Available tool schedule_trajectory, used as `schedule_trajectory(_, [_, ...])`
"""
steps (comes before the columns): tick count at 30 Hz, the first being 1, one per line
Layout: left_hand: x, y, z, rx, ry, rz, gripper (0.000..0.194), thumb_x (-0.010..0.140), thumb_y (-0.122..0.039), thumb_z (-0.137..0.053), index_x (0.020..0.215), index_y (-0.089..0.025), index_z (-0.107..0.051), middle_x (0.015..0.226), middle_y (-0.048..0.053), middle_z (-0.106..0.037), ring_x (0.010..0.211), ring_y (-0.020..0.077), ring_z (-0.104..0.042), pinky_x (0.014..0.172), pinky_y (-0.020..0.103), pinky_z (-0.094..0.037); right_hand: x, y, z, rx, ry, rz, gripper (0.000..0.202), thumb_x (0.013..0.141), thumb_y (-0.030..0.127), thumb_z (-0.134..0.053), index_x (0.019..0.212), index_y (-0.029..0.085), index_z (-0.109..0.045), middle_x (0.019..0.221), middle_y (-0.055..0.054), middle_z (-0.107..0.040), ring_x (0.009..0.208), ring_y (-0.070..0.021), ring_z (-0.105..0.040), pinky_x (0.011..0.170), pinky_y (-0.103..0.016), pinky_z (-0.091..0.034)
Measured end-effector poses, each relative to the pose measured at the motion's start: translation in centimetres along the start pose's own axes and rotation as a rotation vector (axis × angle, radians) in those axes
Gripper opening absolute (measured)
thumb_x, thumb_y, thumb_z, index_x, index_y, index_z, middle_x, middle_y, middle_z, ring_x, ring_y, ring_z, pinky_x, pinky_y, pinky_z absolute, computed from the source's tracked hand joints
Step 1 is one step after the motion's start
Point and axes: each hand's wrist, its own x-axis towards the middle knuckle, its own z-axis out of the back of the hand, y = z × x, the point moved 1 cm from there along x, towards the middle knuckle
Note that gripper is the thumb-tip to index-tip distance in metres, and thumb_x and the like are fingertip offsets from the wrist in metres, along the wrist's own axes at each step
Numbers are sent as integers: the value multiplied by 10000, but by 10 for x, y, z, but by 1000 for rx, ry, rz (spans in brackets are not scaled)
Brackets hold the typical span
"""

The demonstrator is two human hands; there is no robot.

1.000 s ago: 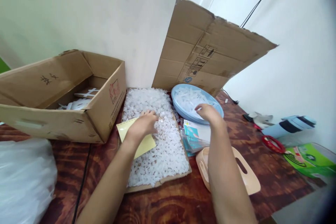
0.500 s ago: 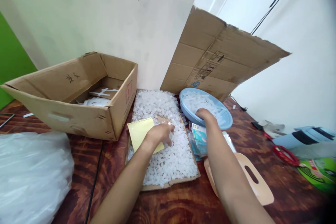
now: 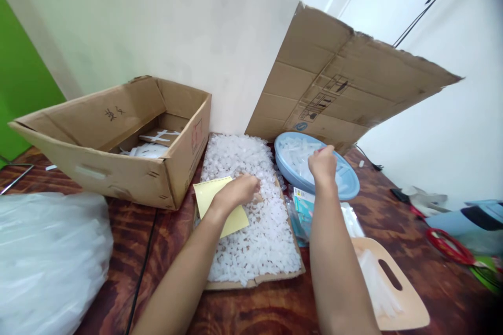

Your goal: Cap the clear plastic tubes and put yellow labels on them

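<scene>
Small white plastic pieces (image 3: 271, 235) under left hand (image 3: 239, 191); round blue plastic basin (image 3: 288, 173) under right hand (image 3: 323, 167); both curled, pinch unclear.

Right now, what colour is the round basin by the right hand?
The basin is light blue; it shows best in the head view, the only one.

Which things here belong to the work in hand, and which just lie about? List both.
Likely in use:
white pieces, by the left hand
basin, by the right hand

Apparently just lying about:
leaning cardboard
packet
cylinder
</scene>
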Motion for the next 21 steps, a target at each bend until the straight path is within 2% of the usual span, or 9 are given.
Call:
schedule_trajectory(2, [1, -1, 5, -100, -83, -27, 84, 926, -168, -653, 874, -166, -719, 974, 108, -737, 991, 245, -670, 913, 340, -504, -6, 15, 11, 138, -130, 19, 398, 1059, 186, -340, 1357, 8, -535, 1300, -308, -628, 1274, -366, -598, 1053, -499, -462])
schedule_trajectory(3, [2, -2, 7, -154, -129, -38, 106, 938, -181, -629, 883, -178, -719, 972, 104, -738, 989, 246, -666, 900, 325, -491, -11, 23, 14, 213, -170, 32, 383, 1055, 205, -333, 1309, 44, -570, 1291, -282, -646, 1276, -353, -599, 1052, -475, -460])
schedule_trajectory(4, [3, -2, 9, -209, -176, -44, 127, 956, -206, -603, 900, -188, -716, 971, 94, -738, 980, 243, -663, 884, 314, -482, -16, 31, 16, 286, -188, 58, 361, 1056, 252, -348, 1244, 84, -606, 1245, -247, -678, 1235, -335, -626, 1023, -446, -478])
schedule_trajectory(6, [5, -3, 12, -327, -273, -41, 166, 984, -256, -562, 915, -197, -701, 946, 70, -728, 934, 227, -652, 843, 297, -468, -29, 46, 15, 428, -179, 109, 345, 1048, 409, -414, 1119, 148, -628, 1021, -157, -738, 1008, -283, -712, 876, -381, -541])
schedule_trajectory(9, [10, 2, 16, -516, -419, 17, 217, 1003, -328, -536, 885, -192, -657, 819, 36, -658, 785, 186, -601, 721, 263, -444, -50, 62, 4, 918, -67, 148, 395, 889, 586, -674, 964, 215, -562, 747, -8, -669, 646, -194, -683, 673, -315, -546])
schedule_trajectory(12, [13, 10, 20, -722, -526, 102, 342, 1008, -476, -524, 824, -192, -570, 690, -12, -525, 581, 127, -468, 562, 226, -366, -67, 76, -10, 1376, 158, 159, 517, 684, 545, -885, 833, 232, -502, 730, 31, -645, 592, -166, -676, 644, -303, -553])
schedule_trajectory(14, [14, 15, 24, -851, -564, 147, 444, 986, -595, -527, 790, -198, -512, 643, -44, -447, 494, 90, -362, 498, 206, -297, -75, 84, -18, 1418, 336, 176, 516, 687, 530, -891, 833, 233, -496, 696, 35, -648, 596, -179, -693, 627, -303, -557])
schedule_trajectory(16, [12, 18, 29, -953, -589, 186, 531, 948, -694, -534, 750, -207, -462, 595, -76, -359, 448, 67, -270, 462, 193, -231, -81, 92, -23, 1408, 477, 211, 460, 756, 509, -847, 886, 234, -501, 658, 41, -646, 588, -187, -693, 612, -301, -551])
schedule_trajectory(21, [8, 19, 36, -1092, -614, 240, 663, 873, -798, -567, 618, -217, -375, 520, -102, -245, 417, 47, -176, 438, 195, -133, -93, 107, -31, 1207, 557, 347, 259, 934, 401, -618, 1095, 199, -646, 695, 39, -617, 532, -145, -590, 538, -266, -467])
